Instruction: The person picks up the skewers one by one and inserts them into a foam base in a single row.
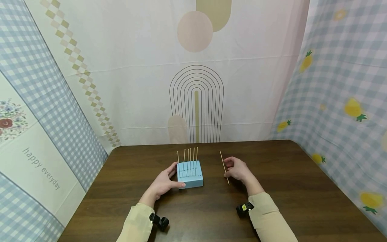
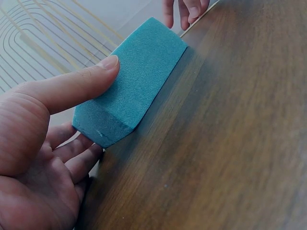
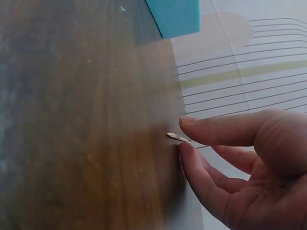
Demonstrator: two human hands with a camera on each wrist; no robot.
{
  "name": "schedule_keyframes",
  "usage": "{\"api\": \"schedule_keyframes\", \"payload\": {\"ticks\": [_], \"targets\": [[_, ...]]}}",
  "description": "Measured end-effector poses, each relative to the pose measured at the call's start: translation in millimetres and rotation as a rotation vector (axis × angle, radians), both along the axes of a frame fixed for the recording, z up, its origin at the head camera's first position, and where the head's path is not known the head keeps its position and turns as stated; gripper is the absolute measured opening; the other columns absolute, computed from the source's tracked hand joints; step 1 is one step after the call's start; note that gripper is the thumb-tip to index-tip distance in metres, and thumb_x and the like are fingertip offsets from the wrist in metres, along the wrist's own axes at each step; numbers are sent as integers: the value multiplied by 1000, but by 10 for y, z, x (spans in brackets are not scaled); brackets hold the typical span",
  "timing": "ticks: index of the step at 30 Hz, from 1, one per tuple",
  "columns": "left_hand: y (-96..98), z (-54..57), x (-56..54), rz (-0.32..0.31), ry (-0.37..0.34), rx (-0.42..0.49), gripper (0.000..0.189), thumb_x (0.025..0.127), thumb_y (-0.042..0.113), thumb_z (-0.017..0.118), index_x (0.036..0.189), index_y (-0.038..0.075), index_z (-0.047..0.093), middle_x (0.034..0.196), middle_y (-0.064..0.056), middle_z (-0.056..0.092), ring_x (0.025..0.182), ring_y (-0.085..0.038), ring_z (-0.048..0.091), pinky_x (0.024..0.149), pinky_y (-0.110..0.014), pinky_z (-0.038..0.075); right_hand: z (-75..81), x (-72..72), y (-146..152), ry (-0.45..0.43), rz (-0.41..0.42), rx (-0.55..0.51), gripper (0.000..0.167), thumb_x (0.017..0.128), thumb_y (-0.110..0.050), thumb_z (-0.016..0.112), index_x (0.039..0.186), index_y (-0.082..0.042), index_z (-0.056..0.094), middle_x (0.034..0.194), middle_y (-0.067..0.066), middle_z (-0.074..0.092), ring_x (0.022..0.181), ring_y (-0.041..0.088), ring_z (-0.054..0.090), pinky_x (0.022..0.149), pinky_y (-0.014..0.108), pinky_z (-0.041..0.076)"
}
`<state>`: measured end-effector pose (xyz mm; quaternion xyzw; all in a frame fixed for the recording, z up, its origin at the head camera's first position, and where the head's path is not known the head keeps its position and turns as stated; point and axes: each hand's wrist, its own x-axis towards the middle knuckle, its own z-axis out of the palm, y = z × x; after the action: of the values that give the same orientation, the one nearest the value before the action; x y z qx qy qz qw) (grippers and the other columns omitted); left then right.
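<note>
A light blue foam block (image 1: 193,183) rests on the wooden table, with several thin wooden skewers (image 1: 187,161) standing upright in its top. My left hand (image 1: 163,184) grips the block from its left side. In the left wrist view the thumb (image 2: 91,81) lies along the block's near face (image 2: 139,76), while the other fingers reach behind its left end. To the right of the block, my right hand (image 1: 237,168) pinches a single skewer (image 1: 222,158), which slants across the fingertips. The right wrist view shows this skewer's pointed end (image 3: 176,137) between thumb and forefinger.
The dark brown table (image 1: 205,211) reaches back to a patterned cloth (image 1: 145,101) hanging behind it. Checked cloths hang on the left (image 1: 48,74) and right (image 1: 332,84). Black wrist cameras are strapped on the left sleeve (image 1: 136,220) and right sleeve (image 1: 269,215).
</note>
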<state>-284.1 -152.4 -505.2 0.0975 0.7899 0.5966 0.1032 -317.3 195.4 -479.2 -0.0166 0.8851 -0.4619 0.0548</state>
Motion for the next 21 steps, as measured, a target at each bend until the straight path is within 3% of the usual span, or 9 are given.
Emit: {"api": "schedule_keyframes", "payload": {"ticks": [5, 12, 21], "targets": [[3, 5, 3, 2, -1, 0, 110, 82, 17, 96, 170, 11, 31, 172, -20, 32, 159, -37, 28, 123, -55, 32, 3, 9, -17, 2, -15, 23, 61, 77, 11, 87, 133, 3, 65, 122, 22, 66, 111, 34, 67, 96, 49, 54], [6, 2, 1, 5, -2, -8, 110, 81, 18, 97, 170, 11, 31, 172, -21, 32, 159, -37, 29, 124, -56, 31, -9, 13, -31, 19, -56, 50, 61, 73, 11, 87, 130, 1, 67, 115, 19, 67, 104, 31, 66, 89, 46, 54], [4, -10, -1, 2, -4, -2, 110, 82, 17, 97, 170, 11, 31, 171, -20, 32, 159, -37, 29, 123, -56, 31, -29, 10, -45, 25, -83, 76, 59, 72, 9, 82, 129, -1, 69, 115, 17, 69, 109, 35, 63, 89, 46, 54]]}}
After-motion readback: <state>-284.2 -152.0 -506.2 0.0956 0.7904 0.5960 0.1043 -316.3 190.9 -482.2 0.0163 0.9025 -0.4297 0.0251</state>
